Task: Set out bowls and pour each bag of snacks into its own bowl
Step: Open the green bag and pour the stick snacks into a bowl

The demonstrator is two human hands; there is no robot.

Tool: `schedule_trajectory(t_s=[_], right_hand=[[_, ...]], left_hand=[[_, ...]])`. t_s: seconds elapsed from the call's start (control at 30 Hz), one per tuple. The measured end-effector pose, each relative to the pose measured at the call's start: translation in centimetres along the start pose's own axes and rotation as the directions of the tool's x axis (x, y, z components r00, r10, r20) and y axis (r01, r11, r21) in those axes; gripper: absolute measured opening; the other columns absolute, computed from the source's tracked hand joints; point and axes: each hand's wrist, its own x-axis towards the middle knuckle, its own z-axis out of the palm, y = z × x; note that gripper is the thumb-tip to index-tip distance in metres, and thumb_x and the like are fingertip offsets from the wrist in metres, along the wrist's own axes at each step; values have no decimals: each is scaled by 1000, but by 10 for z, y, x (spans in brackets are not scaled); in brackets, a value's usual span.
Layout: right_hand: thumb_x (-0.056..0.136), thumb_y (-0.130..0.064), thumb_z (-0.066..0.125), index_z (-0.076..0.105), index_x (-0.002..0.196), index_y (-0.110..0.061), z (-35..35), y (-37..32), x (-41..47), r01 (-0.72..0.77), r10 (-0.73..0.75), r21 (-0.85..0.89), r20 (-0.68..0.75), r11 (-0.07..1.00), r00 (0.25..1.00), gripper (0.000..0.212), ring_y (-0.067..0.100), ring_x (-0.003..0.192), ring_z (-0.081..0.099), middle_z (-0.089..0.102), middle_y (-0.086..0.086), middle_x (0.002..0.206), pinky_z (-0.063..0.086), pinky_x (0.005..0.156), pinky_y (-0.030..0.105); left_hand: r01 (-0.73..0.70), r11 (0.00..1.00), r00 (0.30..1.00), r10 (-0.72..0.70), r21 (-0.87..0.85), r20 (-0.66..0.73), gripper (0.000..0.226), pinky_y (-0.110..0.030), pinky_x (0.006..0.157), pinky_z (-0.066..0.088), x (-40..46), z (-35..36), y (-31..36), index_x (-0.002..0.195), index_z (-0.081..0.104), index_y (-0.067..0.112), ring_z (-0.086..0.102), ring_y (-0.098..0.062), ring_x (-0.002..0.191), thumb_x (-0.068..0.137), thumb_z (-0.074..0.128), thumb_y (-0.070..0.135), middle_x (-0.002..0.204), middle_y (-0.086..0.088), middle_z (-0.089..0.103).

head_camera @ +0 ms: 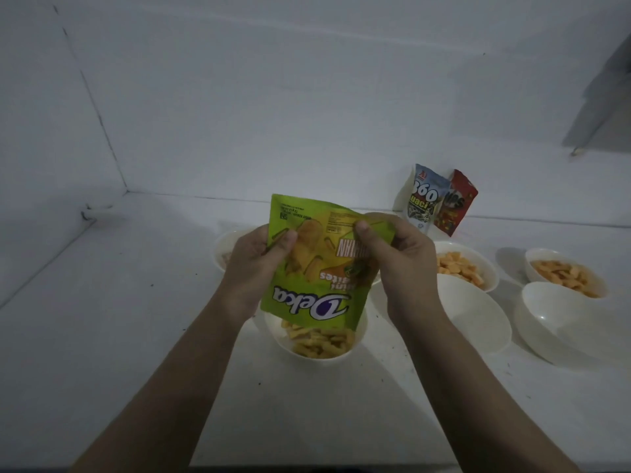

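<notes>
A green and yellow foil snack bag (314,264), printed with the word "Deka", is being held upside down over the white counter (102,353), its opening pointing down into a white round bowl (355,339) at the near centre. The bag is being gripped on its left edge by the left hand (254,264), whose fingers are being curled round the foil with the thumb pressed on the front. The right edge is being pinched by the right hand (396,264), the thumb lying on the front and the other fingers being bent behind. Pale yellow stick-shaped snacks (317,339) are being gathered in the bowl directly under the bag's mouth. Just to the right, an unfilled white bowl (474,319) is being partly hidden by the right wrist, and another unfilled white bowl (563,322) is sitting further right. Behind these, two white bowls (485,264) (539,261) are being occupied by orange snack pieces. A further white bowl (222,250) is being mostly covered by the left hand at the far left; its contents cannot be told. Against the far wall, a white and blue snack packet (423,199) and a red snack packet (457,203) are being propped upright, touching each other.
</notes>
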Motion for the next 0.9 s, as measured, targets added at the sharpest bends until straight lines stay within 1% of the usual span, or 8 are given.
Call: schedule_trajectory(t_s=[0.17,0.27,0.37,0.43,0.53,0.63,0.77,0.9], right_hand=[[88,-14,69,76,90,-16,1,3,-5,-5,6,-32,32,999,999,7,17,79,73,76,1,83,58,69,30],[87,-19,70,73,96,-19,4,3,-12,-78,78,-5,97,997,992,9,15,81,74,77,2,87,59,68,28],[89,-20,69,75,83,-17,7,4,-16,-103,105,-36,82,994,991,9,15,71,74,78,2,78,58,62,25],[90,-20,68,76,80,-16,7,2,-16,-76,77,-33,23,997,997,13,18,71,74,77,4,77,60,65,29],[90,-18,66,74,85,-11,6,-7,-14,-58,63,111,-40,992,997,12,18,72,74,77,3,78,60,65,30],[92,-16,65,73,89,-8,6,-16,-11,-25,38,157,-76,987,996,12,16,71,74,77,1,77,58,60,29],[92,-17,65,74,91,-9,17,-17,-14,-26,39,150,-82,988,996,12,20,75,75,78,4,81,59,63,34],[93,-15,65,74,86,-10,24,-22,-13,20,2,180,-121,984,993,12,15,70,74,77,0,76,58,59,29]], left_hand=[[-64,998,998,63,-13,-9,2,-23,62,55,8,-2,12,87,66,14,71,-9,75,88,65,15,77,8,75],[-109,994,988,111,26,-104,10,-21,62,53,10,2,10,81,64,17,69,-7,72,89,67,20,73,10,72],[-95,995,987,98,29,-127,14,-27,68,54,8,5,5,83,65,22,70,-9,78,83,70,35,79,8,73],[-43,999,998,44,11,-54,23,-30,72,55,7,4,0,90,66,24,71,-11,85,75,71,42,87,7,75],[63,998,993,-59,-30,98,34,-36,80,58,5,2,-17,104,67,25,72,-17,96,73,75,37,101,3,77],[83,995,987,-76,-46,145,28,-36,82,57,3,-3,-35,104,70,17,72,-19,94,78,68,26,99,1,77],[49,999,983,-45,-19,179,16,-29,78,58,2,-14,-40,100,71,16,71,-15,88,86,63,15,93,2,77],[59,998,972,-66,36,224,11,-25,74,57,2,-29,-39,98,66,6,72,-13,84,88,63,3,88,3,78]])
